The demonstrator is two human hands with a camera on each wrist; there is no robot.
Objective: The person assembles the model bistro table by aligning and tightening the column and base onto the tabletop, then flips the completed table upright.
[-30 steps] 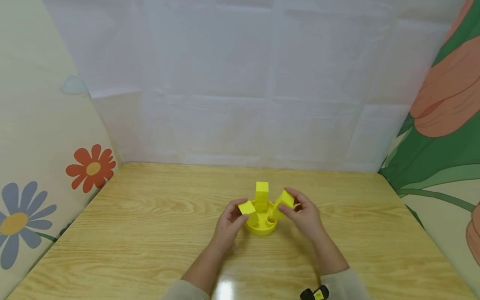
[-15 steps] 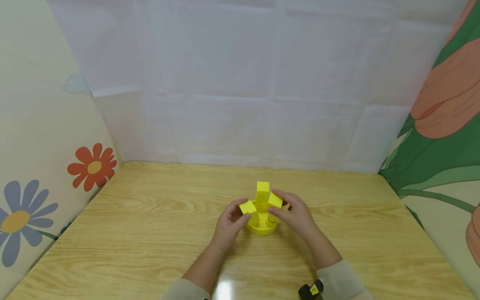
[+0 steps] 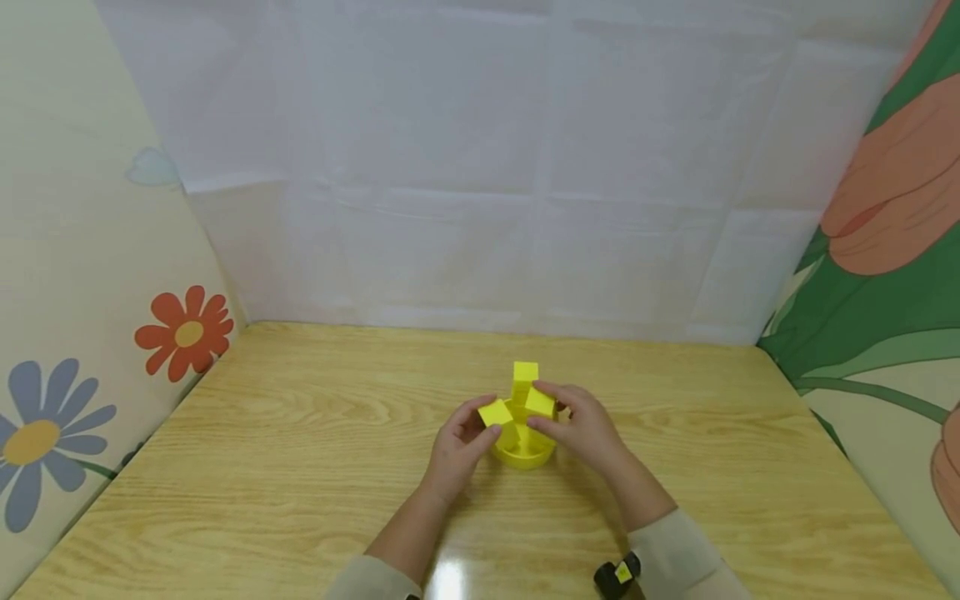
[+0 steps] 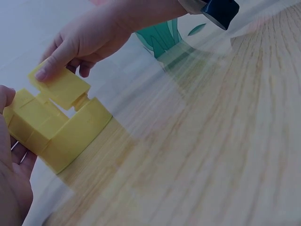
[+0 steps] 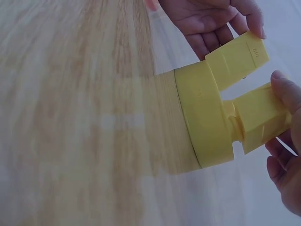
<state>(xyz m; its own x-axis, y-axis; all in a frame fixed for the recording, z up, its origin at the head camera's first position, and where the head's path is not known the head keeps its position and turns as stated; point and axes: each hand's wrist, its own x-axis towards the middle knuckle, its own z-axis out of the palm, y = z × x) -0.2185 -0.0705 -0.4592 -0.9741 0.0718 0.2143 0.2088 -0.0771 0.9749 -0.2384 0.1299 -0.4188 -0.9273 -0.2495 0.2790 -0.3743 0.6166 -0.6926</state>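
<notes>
Backdrop: one white sheet [image 3: 487,183], creased in squares, hung behind the table. Side walls, two: the left wall [image 3: 82,208] printed with flowers, the right wall [image 3: 877,333] with green leaves and coral petals. Table [image 3: 300,450]: wooden, pale, wavy-grained, with a bright glare patch toward its near edge. Hands, a pair, both gripping: the left hand [image 3: 456,446] pinched the left block [image 3: 497,414] between thumb and fingers; the right hand [image 3: 588,429] held the right block [image 3: 540,402] likewise. Dish [image 3: 524,460]: yellow, round, low-walled, set on the table between the hands. Blocks, three, yellow: the rear block [image 3: 526,373] stood upright at the dish's far side; the left block rose from its left; the right block sat over its right side, a narrow neck [image 5: 234,121] beneath. Whether that neck was fully seated could not be told. Good handling, by judgement, called for a steady left hold, the right block kept square to the dish, and light, even pressure straight down; sideways force risked tipping the dish.
</notes>
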